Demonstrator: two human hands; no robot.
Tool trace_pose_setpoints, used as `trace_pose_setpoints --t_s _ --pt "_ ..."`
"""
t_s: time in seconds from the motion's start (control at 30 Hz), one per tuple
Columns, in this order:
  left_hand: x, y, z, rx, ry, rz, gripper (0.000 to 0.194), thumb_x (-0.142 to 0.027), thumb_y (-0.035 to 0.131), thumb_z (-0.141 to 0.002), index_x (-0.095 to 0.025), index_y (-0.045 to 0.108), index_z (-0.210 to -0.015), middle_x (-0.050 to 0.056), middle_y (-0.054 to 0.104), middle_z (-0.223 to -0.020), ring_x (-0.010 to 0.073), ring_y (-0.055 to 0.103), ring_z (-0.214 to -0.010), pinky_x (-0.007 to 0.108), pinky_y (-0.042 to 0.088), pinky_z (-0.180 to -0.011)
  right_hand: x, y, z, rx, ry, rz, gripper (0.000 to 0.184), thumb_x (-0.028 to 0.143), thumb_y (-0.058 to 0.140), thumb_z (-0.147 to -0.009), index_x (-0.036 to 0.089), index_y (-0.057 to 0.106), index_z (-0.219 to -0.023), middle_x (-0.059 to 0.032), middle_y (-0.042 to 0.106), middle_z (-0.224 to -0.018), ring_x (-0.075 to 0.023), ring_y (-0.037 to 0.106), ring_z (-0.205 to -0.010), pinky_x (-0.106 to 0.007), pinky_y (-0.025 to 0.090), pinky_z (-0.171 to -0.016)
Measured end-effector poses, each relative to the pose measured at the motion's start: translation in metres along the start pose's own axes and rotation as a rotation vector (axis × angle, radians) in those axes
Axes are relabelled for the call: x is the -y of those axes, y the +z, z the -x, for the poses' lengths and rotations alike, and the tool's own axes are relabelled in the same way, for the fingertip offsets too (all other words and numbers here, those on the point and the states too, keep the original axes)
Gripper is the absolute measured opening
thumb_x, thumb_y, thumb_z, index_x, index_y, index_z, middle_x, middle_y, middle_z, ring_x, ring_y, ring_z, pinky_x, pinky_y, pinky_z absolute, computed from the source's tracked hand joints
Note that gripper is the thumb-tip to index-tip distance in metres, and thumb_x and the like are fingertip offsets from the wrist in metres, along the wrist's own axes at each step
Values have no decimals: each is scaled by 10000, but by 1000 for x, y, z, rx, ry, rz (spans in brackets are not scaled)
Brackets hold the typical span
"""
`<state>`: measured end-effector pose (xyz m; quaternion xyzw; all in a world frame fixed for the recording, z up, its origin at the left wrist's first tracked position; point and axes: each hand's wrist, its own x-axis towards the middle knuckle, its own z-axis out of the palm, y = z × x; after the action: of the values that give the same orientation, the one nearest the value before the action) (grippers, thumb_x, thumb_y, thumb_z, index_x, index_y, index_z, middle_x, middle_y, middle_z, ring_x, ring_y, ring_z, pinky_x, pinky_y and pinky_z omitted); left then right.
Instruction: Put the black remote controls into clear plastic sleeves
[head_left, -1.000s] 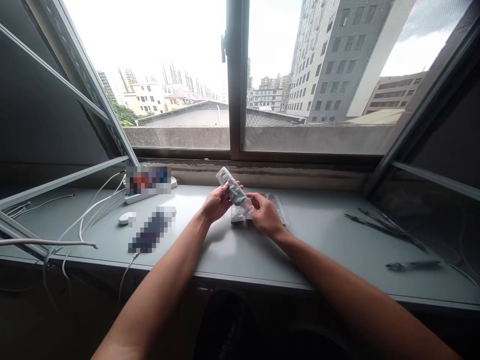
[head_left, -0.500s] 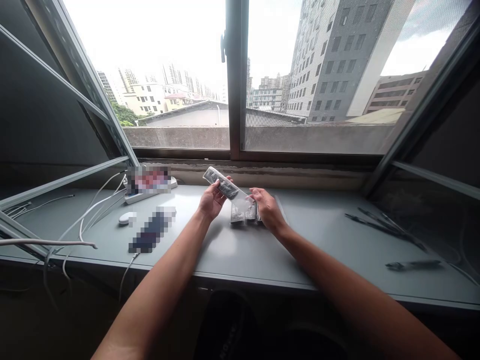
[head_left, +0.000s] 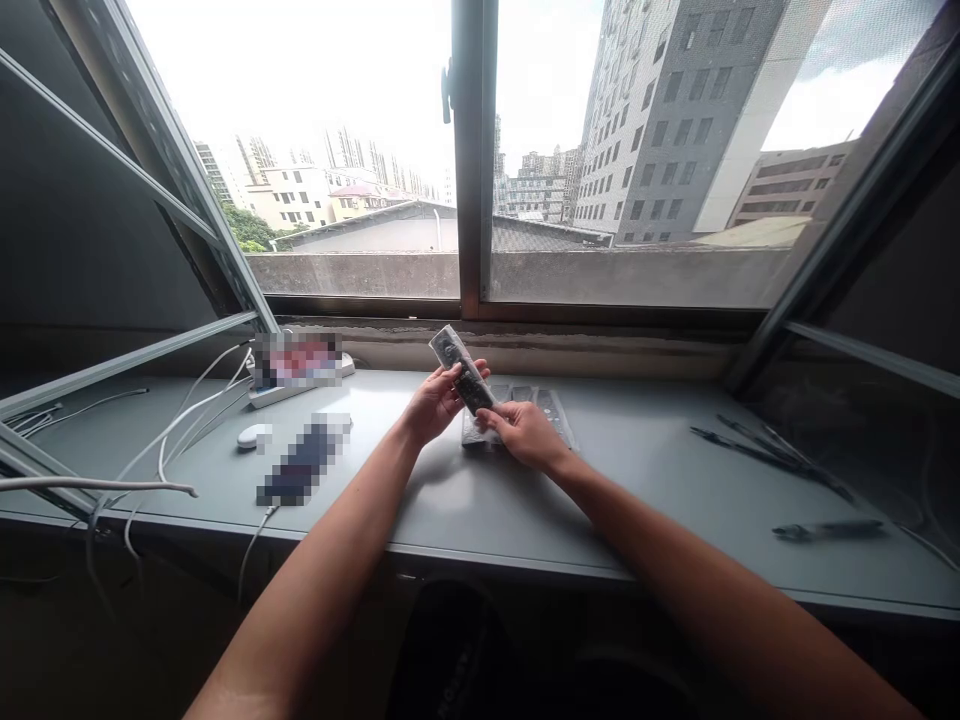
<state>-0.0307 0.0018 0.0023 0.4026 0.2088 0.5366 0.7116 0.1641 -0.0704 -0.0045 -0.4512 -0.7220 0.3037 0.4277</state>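
My left hand [head_left: 441, 402] holds a narrow clear plastic packet [head_left: 466, 374] with dark, lumpy contents; the thumb lies across its face and the fingers are behind it. At the packet's lower end, the fingers of my right hand [head_left: 521, 432] pinch it. The packet is tilted, its far end up and to the left, and is raised above the table. Beneath and behind my right hand, several similar clear packets [head_left: 551, 405] with dark contents lie side by side on the grey table [head_left: 480, 510], partly covered by the hand. What is inside the packets is too small to make out.
To the left are a blurred-out phone-like object [head_left: 304, 462], a small white rounded device [head_left: 249, 438], a white power strip [head_left: 304, 388] and white cables [head_left: 180, 420]. Dark cables [head_left: 772, 455] and a pen-like black object [head_left: 825, 531] lie at right. A window frame [head_left: 472, 200] stands behind.
The packet has swung to a steeper tilt and shifted slightly right. My right hand has moved down and left, from the packet's clear end onto its lower end. The packets behind show more.
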Motion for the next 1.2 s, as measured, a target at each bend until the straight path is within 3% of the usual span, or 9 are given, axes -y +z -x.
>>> trace_pose_setpoints --t_s 0.13,0.23,0.33,0.53,0.63,0.77,0.83,1.03,1.2 --pt "7 -8 -7 -126 -38 -141 341 -423 782 -976 -138 746 -1161 147 811 -1140 226 781 -905 310 627 -783 0 4 2 17 -106 25 295 443 684 -1004 251 870 -879 -44 781 -846 -250 717 -855 -348 532 -819" --pt "11 -11 -11 -147 -18 -140 324 -402 845 -914 -133 748 -1067 91 788 -932 178 717 -733 273 582 -688 1 6 2 68 -179 -21 196 417 746 -977 286 890 -955 -47 826 -985 -282 737 -1033 -387 548 -953" --pt "12 -11 -10 -123 -11 -101 272 -360 845 -908 -127 741 -1002 66 755 -842 166 679 -675 270 560 -649 0 7 2 98 -184 -59 139 361 780 -953 292 897 -983 -43 824 -1134 -271 756 -1062 -389 554 -993" --pt "10 -5 -2 23 -101 -166 309 -400 846 -912 -107 767 -970 103 768 -854 190 703 -683 293 573 -659 -6 2 -1 -5 -193 11 293 135 665 -903 278 898 -1008 -56 814 -1104 -261 742 -1025 -391 565 -966" --pt "8 -2 3 117 -149 -215 397 -474 829 -932 -110 798 -1087 153 804 -1021 234 767 -831 320 609 -755 -9 0 -1 -59 -203 45 361 89 642 -851 282 900 -1012 -60 816 -1109 -278 717 -1095 -416 559 -1010" --pt "6 2 8 210 -130 -217 424 -427 838 -942 -157 793 -1266 192 754 -1355 306 759 -1153 371 630 -906 -10 2 -1 -143 -276 141 271 119 707 -870 294 895 -957 -60 808 -1043 -288 680 -1084 -458 538 -1053" --pt "5 2 11 235 -139 -217 441 -417 838 -947 -175 783 -1312 195 718 -1436 320 746 -1202 391 635 -922 -11 3 -1 -180 -297 171 243 125 729 -881 298 886 -952 -62 792 -1051 -291 670 -1083 -462 537 -1055" --pt "4 -3 14 288 -223 -307 412 -392 887 -905 -119 814 -1204 195 812 -1125 271 795 -890 367 631 -801 -13 -1 -4 -300 -264 172 124 199 732 -946 249 844 -959 -84 739 -1008 -282 688 -1002 -426 550 -961" --pt "3 -11 8 187 -209 -333 434 -366 917 -856 -107 802 -1185 207 811 -1088 291 802 -910 353 619 -791 -17 -9 -8 -346 -221 162 164 312 687 -1007 223 813 -949 -78 729 -982 -242 685 -877 -387 546 -861"
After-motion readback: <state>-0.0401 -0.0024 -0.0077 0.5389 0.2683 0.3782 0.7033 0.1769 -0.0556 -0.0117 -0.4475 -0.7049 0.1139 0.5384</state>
